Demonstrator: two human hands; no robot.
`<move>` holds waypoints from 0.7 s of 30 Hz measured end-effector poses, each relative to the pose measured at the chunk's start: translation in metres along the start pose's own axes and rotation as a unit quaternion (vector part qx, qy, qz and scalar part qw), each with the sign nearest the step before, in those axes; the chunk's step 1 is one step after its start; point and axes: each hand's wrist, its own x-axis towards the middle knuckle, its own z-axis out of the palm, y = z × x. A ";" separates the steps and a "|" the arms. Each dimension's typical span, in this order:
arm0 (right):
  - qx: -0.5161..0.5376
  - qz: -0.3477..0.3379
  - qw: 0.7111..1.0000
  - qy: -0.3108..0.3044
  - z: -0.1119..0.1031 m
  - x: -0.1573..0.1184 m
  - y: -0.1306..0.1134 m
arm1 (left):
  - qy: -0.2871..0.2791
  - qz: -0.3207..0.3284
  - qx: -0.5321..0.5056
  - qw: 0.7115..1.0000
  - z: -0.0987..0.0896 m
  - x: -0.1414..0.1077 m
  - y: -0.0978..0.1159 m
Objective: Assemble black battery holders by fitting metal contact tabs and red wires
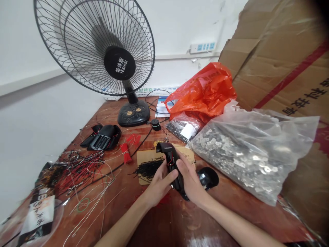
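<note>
A black plastic housing [169, 151] with a red wire inside is held up over the table in both hands. My left hand [161, 181] grips its left side, thumb pressed on the open inner face. Around its right side my right hand [189, 175] is closed. A pile of short black wires [149, 168] lies on a piece of cardboard [142, 156] just left of the housing. To the right of my right hand, a glossy black curved part [208, 177] rests on the table.
A black fan [133, 113] stands at the back. Similar black housings [104, 137], red wires [74, 175] and a red bundle [125, 153] lie left. A clear bag of metal pieces [241, 151], an orange bag [203, 91] and cardboard boxes [277, 58] occupy the right.
</note>
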 end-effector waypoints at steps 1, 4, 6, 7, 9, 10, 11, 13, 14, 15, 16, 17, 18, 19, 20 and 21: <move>0.000 0.008 1.000 -0.001 0.000 0.001 -0.002 | 0.004 -0.004 -0.008 1.000 0.001 0.000 0.001; 0.025 0.046 0.999 -0.011 -0.001 0.003 -0.004 | 0.009 -0.013 -0.028 0.999 0.004 0.000 0.003; 0.052 0.068 0.996 -0.018 -0.002 0.005 -0.002 | 0.005 -0.009 -0.024 1.000 0.005 0.000 0.003; 0.063 0.076 0.995 -0.017 -0.002 0.006 0.000 | 0.004 -0.005 -0.019 1.000 0.006 0.000 0.003; 0.081 0.084 0.993 -0.010 -0.003 0.007 0.004 | 0.005 0.000 -0.005 1.000 0.006 0.000 0.001; 0.087 0.085 0.993 -0.007 -0.003 0.008 0.006 | 0.008 0.003 0.001 1.000 0.006 0.000 0.000; 0.090 0.082 0.993 -0.006 -0.003 0.008 0.008 | 0.011 0.006 0.008 1.000 0.005 0.000 -0.001; 0.079 0.076 0.994 -0.010 -0.003 0.009 0.008 | 0.022 0.010 0.030 0.999 0.005 0.000 -0.003; 0.065 0.072 0.995 -0.012 -0.004 0.009 0.007 | 0.029 0.011 0.042 0.999 0.004 0.000 -0.004; 0.047 0.065 0.997 -0.011 -0.004 0.009 0.005 | 0.038 0.012 0.054 0.998 0.004 0.000 -0.005; 0.028 0.056 0.998 -0.009 -0.004 0.009 0.004 | 0.045 0.012 0.065 0.997 0.004 0.000 -0.006; 0.012 0.048 0.999 -0.010 -0.005 0.008 0.002 | 0.051 0.011 0.072 0.996 0.003 0.000 -0.006; 0.003 0.041 0.999 -0.014 -0.006 0.008 0.000 | 0.055 0.011 0.077 0.995 0.003 0.000 -0.007; -0.001 0.034 0.999 -0.020 -0.007 0.007 -0.002 | 0.058 0.011 0.081 0.995 0.002 0.000 -0.008; 0.001 0.031 0.999 -0.028 -0.007 0.006 -0.003 | 0.060 0.011 0.085 0.995 0.001 0.000 -0.008; 0.005 0.028 0.999 -0.036 -0.008 0.006 -0.004 | 0.062 0.011 0.091 0.994 0.001 0.000 -0.009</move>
